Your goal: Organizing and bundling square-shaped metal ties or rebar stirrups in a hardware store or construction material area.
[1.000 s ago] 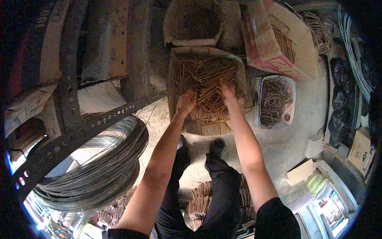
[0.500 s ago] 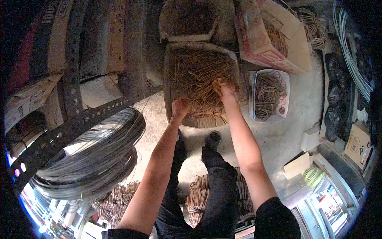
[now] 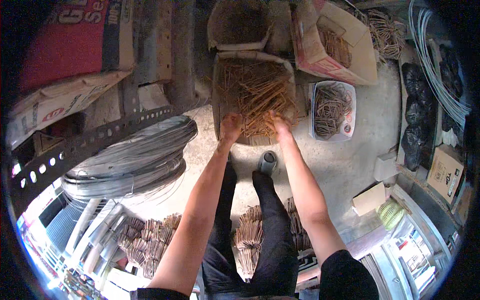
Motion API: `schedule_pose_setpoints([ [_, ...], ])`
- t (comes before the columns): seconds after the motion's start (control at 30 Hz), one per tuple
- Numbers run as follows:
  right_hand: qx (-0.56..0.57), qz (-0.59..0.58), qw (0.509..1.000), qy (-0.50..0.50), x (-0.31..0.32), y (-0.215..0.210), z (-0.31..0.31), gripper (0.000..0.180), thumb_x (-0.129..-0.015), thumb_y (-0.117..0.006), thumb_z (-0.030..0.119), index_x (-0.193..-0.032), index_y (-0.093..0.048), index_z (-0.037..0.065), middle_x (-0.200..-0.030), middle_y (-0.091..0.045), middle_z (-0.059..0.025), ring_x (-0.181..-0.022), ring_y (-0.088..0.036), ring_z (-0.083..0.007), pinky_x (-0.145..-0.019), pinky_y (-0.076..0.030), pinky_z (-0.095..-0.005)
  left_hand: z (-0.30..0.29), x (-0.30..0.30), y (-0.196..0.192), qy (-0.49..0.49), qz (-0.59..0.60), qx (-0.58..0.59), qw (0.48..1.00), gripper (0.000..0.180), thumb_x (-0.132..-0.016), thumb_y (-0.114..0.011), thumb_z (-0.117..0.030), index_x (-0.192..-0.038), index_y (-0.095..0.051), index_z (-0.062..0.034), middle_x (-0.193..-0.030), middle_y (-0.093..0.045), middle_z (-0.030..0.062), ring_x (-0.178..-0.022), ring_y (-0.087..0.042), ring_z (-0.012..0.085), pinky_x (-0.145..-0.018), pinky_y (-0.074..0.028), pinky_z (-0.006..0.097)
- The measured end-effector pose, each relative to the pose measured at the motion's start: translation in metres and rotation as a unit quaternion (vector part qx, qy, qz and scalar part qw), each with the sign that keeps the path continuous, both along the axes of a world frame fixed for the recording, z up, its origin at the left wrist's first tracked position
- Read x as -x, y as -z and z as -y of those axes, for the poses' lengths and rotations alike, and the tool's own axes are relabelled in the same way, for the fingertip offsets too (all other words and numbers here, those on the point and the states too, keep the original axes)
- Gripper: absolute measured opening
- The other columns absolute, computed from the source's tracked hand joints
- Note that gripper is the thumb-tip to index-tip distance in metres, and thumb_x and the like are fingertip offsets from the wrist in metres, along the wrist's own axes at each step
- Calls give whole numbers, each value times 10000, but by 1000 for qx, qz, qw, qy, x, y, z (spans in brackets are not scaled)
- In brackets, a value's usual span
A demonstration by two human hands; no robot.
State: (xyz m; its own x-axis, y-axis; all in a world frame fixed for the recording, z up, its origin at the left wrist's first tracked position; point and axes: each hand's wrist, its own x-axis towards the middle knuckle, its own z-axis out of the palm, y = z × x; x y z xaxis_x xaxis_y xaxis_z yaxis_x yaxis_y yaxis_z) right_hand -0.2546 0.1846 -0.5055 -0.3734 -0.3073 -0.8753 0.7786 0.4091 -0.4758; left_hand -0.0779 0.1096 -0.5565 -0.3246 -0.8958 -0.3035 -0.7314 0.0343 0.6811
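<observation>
Your right hand [image 3: 280, 125] has shifted toward your left hand [image 3: 231, 125].
Rusty rods [image 3: 265, 92] seem stiff; grip mid-length. Cannot tell either hand's hold.

The middle box [image 3: 217, 100] stands on the floor [image 3: 370, 160] with rods [image 3: 260, 90] in it. The left hand [image 3: 231, 126] is at its near left corner, the right hand [image 3: 279, 124] at the near right, by the rods. Behind it is the far box [image 3: 240, 46]. To its right stands the right box [image 3: 332, 137], also with rods in it; farther back, the carton [image 3: 330, 69] holds more. On the left, the coil [image 3: 125, 170] lies nearer, below the rack [image 3: 95, 129]. Bundles [image 3: 249, 235] lie near, between and on both sides of the legs [image 3: 275, 220]. Bags [image 3: 415, 115] lie well right, the basket [image 3: 390, 214] near right.
</observation>
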Motion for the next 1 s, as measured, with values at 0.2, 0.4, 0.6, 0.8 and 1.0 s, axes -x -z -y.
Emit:
schedule_pose_setpoints([
  [0.2, 4, -62, 997, -42, 2, -14, -8, 321, -877, -652, 223, -1120, -570, 29, -1028, -658, -108, -971, -624, -212, -854, -529, -393, -9, -27, 7, 21, -48, 20, 998, 292, -861, -605, -320, -905, -631, -32, -832, -661, 178, -790, -647, 324, -668, -496, 412],
  [0.4, 51, -25, 997, -50, -8, -92, -18, 330, -870, -662, 253, -1097, -611, 20, -1022, -667, -107, -963, -632, -213, -863, -504, -387, -27, -30, -28, -71, -153, -48, 984, 244, -892, -575, -264, -935, -612, -26, -804, -656, 166, -761, -643, 311, -648, -493, 404],
  [0.6, 49, -57, 996, -47, 15, -120, -29, 345, -878, -655, 243, -1120, -602, 4, -1027, -659, -105, -940, -642, -220, -873, -499, -419, -35, 4, -80, -42, -230, -112, 966, 220, -921, -548, -222, -888, -599, -11, -792, -650, 121, -711, -621, 275, -624, -474, 386],
  [0.8, 116, -14, 990, -73, 7, -137, 29, 288, -876, -657, 221, -1077, -627, 17, -973, -664, -83, -941, -632, -197, -871, -496, -389, -13, -28, -33, -71, -120, -29, 990, 409, -950, -453, -398, -884, -606, -25, -814, -633, 187, -787, -603, 379, -653, -446, 470],
  [1.0, 91, -70, 985, -128, 25, -181, 19, 277, -875, -658, 229, -1044, -643, 10, -973, -666, -88, -920, -643, -190, -877, -482, -365, -33, 3, -105, -110, -187, -154, 964, 464, -932, -483, -471, -1031, -638, -45, -1056, -645, 150, -987, -605, 300, -851, -450, 403],
])
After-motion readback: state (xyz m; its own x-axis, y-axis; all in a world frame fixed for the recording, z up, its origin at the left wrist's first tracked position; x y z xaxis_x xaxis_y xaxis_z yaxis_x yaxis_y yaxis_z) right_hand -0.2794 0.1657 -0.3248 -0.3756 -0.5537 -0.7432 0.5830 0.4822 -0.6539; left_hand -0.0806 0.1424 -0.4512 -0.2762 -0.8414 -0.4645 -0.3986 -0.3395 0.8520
